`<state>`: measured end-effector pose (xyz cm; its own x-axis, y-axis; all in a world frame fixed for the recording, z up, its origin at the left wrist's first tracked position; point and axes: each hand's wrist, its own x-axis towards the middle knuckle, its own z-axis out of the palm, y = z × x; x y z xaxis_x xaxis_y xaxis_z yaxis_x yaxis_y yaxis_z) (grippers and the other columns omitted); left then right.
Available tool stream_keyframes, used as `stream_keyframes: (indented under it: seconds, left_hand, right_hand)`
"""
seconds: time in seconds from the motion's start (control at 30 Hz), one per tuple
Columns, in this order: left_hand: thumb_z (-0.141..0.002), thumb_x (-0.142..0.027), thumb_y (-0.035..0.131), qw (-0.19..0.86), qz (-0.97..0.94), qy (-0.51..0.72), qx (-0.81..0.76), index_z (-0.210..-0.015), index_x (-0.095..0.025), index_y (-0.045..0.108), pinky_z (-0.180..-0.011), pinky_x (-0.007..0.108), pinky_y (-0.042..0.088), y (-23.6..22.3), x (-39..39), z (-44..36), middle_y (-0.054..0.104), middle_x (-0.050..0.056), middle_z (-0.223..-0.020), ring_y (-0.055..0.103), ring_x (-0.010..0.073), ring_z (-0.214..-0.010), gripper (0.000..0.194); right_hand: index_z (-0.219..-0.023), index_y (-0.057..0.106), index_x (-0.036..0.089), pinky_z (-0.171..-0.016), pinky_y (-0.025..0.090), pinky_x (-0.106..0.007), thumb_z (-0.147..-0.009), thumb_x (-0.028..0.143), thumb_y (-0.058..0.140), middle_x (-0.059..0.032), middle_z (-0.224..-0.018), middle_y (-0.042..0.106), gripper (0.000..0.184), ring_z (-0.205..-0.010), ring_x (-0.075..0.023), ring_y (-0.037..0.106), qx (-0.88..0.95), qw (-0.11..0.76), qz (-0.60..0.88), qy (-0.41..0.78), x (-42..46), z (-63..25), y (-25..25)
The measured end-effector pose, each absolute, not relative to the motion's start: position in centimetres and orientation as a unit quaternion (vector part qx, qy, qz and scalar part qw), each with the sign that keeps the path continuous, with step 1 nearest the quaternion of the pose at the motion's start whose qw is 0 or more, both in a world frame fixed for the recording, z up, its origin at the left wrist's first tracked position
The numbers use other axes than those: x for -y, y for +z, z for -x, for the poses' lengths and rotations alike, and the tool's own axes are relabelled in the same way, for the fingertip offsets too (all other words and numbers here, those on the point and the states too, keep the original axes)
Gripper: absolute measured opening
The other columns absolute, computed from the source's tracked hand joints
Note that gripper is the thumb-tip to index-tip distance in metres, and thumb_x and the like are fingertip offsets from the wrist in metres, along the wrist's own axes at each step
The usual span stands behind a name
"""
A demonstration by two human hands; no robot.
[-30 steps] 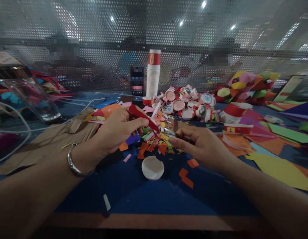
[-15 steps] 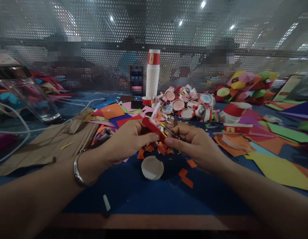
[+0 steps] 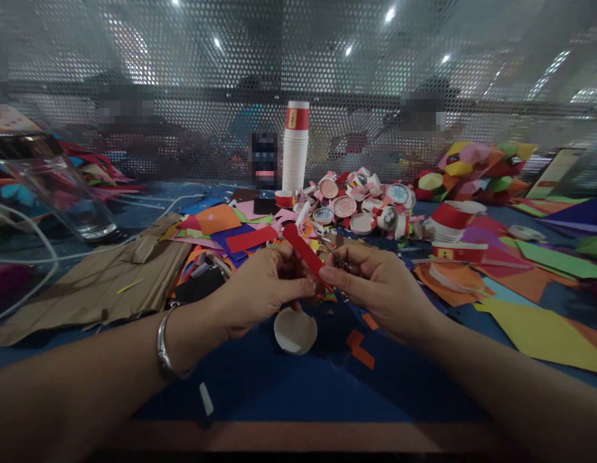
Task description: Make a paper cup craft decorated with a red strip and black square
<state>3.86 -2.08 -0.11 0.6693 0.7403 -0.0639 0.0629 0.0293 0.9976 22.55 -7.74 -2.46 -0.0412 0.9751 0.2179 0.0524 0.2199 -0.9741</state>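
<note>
My left hand (image 3: 262,289) pinches a narrow red paper strip (image 3: 302,249) that slants up and away from my thumb. My right hand (image 3: 380,286) is closed round small scissors (image 3: 337,256), whose thin metal blades point left and meet the strip's lower end. Both hands are close together above the blue table top (image 3: 288,379). Right below them lies a white paper-cup bottom disc (image 3: 295,330), among loose orange and red paper scraps (image 3: 360,346). A silver bangle sits on my left wrist.
A tall stack of white and red paper cups (image 3: 295,149) stands at the back. Cut cup bottoms (image 3: 360,202) are piled to its right. Coloured paper sheets (image 3: 543,276) cover the right side, brown paper (image 3: 100,276) and a clear glass (image 3: 62,193) the left. A perforated metal screen closes the back.
Both hands have come closer together and nearer to me. The red strip has swung from pointing right and down to standing up, with the scissors now at its lower end.
</note>
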Motion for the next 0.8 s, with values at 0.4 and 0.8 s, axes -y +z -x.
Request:
stream_keyframes:
  seconds: [0.4, 0.8]
  left_hand:
    - [-0.07, -0.031, 0.085, 0.633, -0.67, 0.214, -0.324, -0.081, -0.015, 0.072, -0.05, 0.02, 0.046, 0.0, 1.9, -3.5, 0.067, -0.002, -0.072, 0.057, 0.009, -0.056, 0.024]
    - [-0.075, -0.026, 0.075, 0.565, -0.732, 0.171, -0.34, -0.074, -0.018, 0.069, -0.051, 0.022, 0.044, 0.9, 1.3, -2.9, 0.065, -0.003, -0.063, 0.059, 0.0117, -0.054, 0.01]
  right_hand:
    - [-0.087, 0.072, 0.019, -0.074, 0.05, -0.03, -0.085, 0.055, 0.082, -0.0029, -0.084, 0.07, 0.037, -0.078, -0.0164, 0.062, 0.59, 0.51, 0.457, 0.427, 7.8, -22.7, -2.4]
    - [-0.079, 0.066, 0.019, -0.056, 0.038, -0.026, -0.079, 0.054, 0.086, 0.0045, -0.067, 0.055, 0.04, -0.06, -0.0108, 0.046, 0.589, 0.508, 0.472, 0.415, 7.9, -22.5, -2.0]
